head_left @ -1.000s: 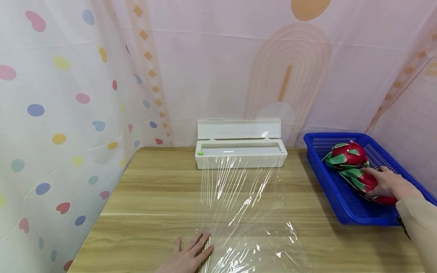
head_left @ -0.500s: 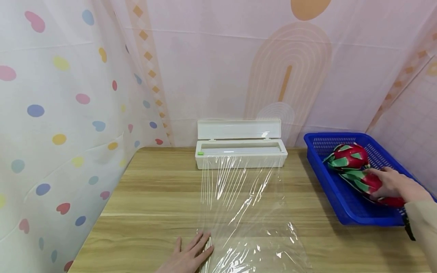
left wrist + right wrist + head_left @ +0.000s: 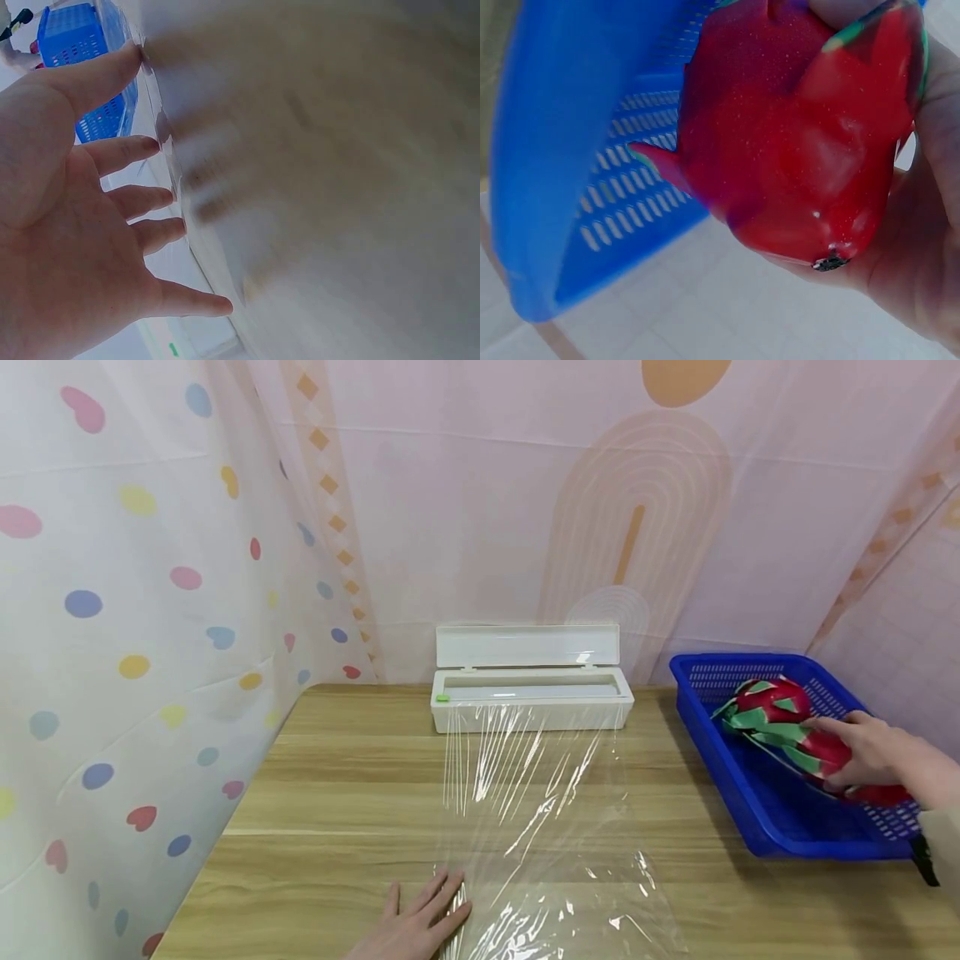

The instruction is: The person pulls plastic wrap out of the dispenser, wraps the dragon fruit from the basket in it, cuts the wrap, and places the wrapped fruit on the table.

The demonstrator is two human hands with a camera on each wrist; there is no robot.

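My right hand (image 3: 876, 753) grips a red dragon fruit (image 3: 825, 750) with green-tipped scales, over the blue basket at the right. Its smooth red end with a dark tip shows large in the right wrist view, fingers and thumb round its side. Just behind it, a second dragon fruit (image 3: 780, 697) lies in the basket, partly covered. At the front of the table my left hand (image 3: 408, 928) rests with spread, straight fingers on the left edge of a sheet of clear cling film (image 3: 543, 839). The film runs forward from a white dispenser box (image 3: 532, 717) with its lid raised.
The blue plastic basket (image 3: 723, 785) has slotted walls and stands at the table's right side. A small green slider (image 3: 442, 698) sits on the dispenser's front left. Patterned curtains (image 3: 480, 527) hang behind and to the left of the wooden table (image 3: 330, 793).
My right hand has shifted a little to the right with the dragon fruit in its grip. The fruit behind has moved slightly too. The left hand stays put on the film.
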